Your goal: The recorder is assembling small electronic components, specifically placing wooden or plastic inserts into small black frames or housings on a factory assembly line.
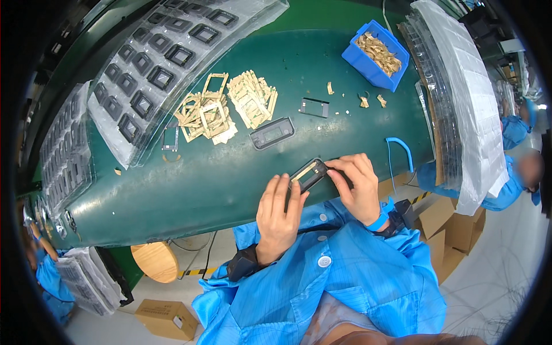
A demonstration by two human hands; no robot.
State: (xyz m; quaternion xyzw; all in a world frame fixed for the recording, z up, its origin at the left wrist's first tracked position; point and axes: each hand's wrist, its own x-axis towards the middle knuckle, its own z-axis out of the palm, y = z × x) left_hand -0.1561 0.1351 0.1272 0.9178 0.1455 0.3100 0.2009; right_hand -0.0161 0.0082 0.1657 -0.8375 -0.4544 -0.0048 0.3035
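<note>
Near the table's front edge, both hands hold a small black rectangular housing [318, 179], tilted, with a pale tan strip along its inside. My left hand [278, 213] grips its left end, fingers closed over the edge. At the other end my right hand [357, 187] pinches the corner between thumb and fingers. Just beyond lies another dark rectangular housing [272, 134]. Behind it are two loose piles of tan rectangular frames [251, 99], the left pile [207, 112] more jumbled. A thin dark-edged panel [314, 107] lies right of the piles, and a similar small panel [171, 138] left of them.
A blue bin [368, 63] of crumpled tan scraps stands at the back right, with a few scraps [364, 102] nearby. Clear trays of black frames [161, 76] cover the far left. Stacked trays [460, 103] line the right edge, near a coiled blue cord [402, 150].
</note>
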